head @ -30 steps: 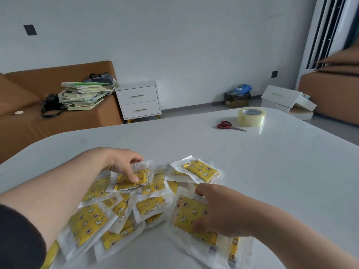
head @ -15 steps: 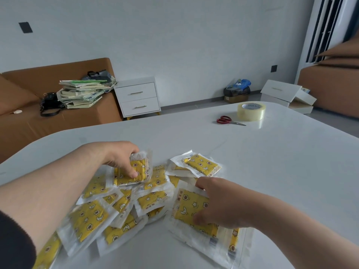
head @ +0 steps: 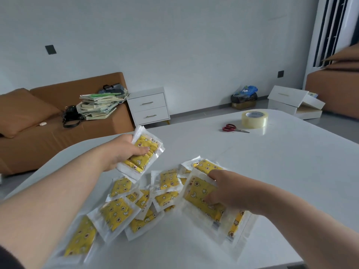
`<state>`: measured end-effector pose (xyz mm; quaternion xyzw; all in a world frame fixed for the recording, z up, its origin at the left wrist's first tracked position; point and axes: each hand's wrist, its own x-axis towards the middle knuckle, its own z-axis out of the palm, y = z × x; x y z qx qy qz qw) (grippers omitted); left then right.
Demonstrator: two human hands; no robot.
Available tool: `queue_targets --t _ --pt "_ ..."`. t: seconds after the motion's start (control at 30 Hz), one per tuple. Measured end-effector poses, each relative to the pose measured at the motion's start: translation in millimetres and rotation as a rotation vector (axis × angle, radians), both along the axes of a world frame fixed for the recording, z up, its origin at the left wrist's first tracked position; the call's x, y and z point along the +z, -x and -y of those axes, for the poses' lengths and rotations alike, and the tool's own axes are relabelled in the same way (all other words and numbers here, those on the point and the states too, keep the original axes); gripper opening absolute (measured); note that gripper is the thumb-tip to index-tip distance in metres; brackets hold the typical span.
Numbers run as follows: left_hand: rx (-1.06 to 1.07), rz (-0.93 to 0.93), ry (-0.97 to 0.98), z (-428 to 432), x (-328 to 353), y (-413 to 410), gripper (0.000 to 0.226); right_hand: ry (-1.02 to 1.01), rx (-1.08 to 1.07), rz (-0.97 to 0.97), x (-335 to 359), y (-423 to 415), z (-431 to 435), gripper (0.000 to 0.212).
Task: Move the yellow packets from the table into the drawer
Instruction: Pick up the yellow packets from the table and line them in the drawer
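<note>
We had our left grip [head: 124, 152] pinched on one yellow packet [head: 144, 150], thumb across its printed face and fingers behind the clear wrapper. It was held tilted in the air above the tabletop [head: 281, 171], clear of the heap [head: 124, 206]. We judged that this was so it would come away without dragging its neighbours. Most of its length stuck out past the thumb, up and to the right, and its lower end hung just over the heap.

Our right grip [head: 229, 191] was curled on the large packet [head: 196, 193] at the heap's right side, thumb at its far edge and fingertips bent onto the yellow face. That packet lay flat, partly under the palm, reaching leftward and toward us from it. We took the hold for a steadying of the pile and perhaps a start on the next pickup.

The other packets lay overlapping on the tabletop between our forearms. The white drawer unit [head: 148, 108] stood well apart across the room, both fronts closed — so every packet had a carry ahead of it. The scissors [head: 232, 128] and tape roll [head: 254, 117] sat near the tabletop's far edge, well apart from the heap.
</note>
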<state>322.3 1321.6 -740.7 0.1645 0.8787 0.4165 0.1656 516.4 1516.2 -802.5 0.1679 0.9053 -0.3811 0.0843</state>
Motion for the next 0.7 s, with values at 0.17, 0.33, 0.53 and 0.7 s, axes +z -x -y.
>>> queue_targets --t 0.17,0.33,0.53,0.7 --pt "0.169 0.301 -0.258 35.5 9.5 -74.5 0.010 0.035 -0.069 -0.045 30.8 -33.7 7.5 0.018" --pt "0.247 0.369 -0.430 66.0 -1.4 -164.4 0.014 0.096 -0.121 -0.086 44.2 -85.0 32.7 0.017" --pt "0.346 0.431 -0.466 82.9 -37.9 -245.7 0.039 0.078 -0.137 -0.034 34.1 -138.4 54.3 0.020" --pt "0.406 0.514 -0.476 78.2 -66.4 -283.9 0.019 0.186 -0.260 0.022 26.2 -168.2 43.8 0.024"
